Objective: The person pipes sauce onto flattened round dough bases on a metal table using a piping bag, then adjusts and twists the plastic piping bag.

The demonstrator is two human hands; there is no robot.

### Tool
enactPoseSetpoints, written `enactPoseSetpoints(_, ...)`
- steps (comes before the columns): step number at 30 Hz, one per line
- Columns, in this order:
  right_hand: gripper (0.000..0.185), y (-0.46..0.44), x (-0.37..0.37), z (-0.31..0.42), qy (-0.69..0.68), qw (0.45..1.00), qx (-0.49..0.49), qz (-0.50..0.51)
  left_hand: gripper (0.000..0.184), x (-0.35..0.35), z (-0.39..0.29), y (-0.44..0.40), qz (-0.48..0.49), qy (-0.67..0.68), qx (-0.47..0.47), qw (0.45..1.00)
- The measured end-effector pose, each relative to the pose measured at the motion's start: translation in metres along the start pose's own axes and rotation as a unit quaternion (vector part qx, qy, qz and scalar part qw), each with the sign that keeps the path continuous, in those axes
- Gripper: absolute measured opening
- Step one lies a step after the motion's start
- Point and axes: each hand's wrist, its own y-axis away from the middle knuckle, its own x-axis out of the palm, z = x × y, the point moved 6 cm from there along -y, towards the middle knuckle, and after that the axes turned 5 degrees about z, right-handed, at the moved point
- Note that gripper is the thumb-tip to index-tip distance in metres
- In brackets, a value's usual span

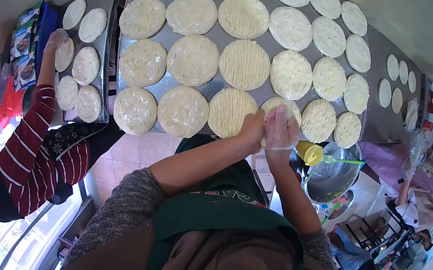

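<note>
My left hand [253, 126], bare, is closed at the front edge of the metal table, right beside my other hand; what its fingers grip, if anything, is hidden. In a clear plastic glove, my right hand [282, 127] has its fingers stretched out over a ridged dough round [268, 105], covering much of it. To the left lies another ridged dough round [227, 113], next to my left hand. Another ridged dough round [319, 121] sits to the right. Smooth, glossy dough rounds [183, 111] fill the table's left side.
A yellow container [309, 153] and a metal bowl [332, 180] with a green-handled tool [342, 161] stand below the metal table's [248, 33] front edge. At left, a co-worker's gloved hand [57, 40] touches dough on another table. A co-worker's gloved hand [415, 151] is at right.
</note>
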Motion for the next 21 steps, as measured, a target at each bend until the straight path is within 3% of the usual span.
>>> enactPoseSetpoints(2,0.028,0.015,-0.004,-0.011,-0.027,0.997,0.073,0.0,0.041,-0.015,0.028,0.001,-0.01,-0.024,0.011,1.0)
enactPoseSetpoints(3,0.028,0.028,-0.005,-0.002,0.031,0.999,-0.03,-0.023,0.041,-0.018,0.044,0.018,-0.02,0.001,0.013,1.0)
enactPoseSetpoints(6,0.038,0.045,-0.001,-0.04,-0.205,0.977,0.051,0.006,0.042,-0.021,0.059,0.03,-0.022,0.026,0.012,0.999)
enactPoseSetpoints(8,0.035,0.035,-0.008,-0.027,-0.058,0.998,0.009,-0.008,0.042,-0.019,0.055,0.03,-0.029,0.023,0.009,0.999)
enactPoseSetpoints(11,0.029,0.004,-0.005,-0.004,-0.045,0.998,0.036,0.015,0.042,0.0,0.006,0.01,-0.027,0.009,0.018,0.999)
enactPoseSetpoints(14,0.029,0.006,-0.006,-0.006,-0.052,0.998,0.009,-0.017,0.039,0.003,-0.001,0.017,-0.04,-0.038,0.02,0.998)
enactPoseSetpoints(17,0.027,0.021,-0.007,-0.014,-0.195,0.979,0.06,-0.011,0.034,0.013,0.002,0.047,-0.07,0.03,0.001,0.997)
enactPoseSetpoints(21,0.022,0.024,-0.012,-0.027,-0.21,0.974,0.085,-0.021,0.028,0.006,0.001,0.053,-0.085,-0.065,0.081,0.991)
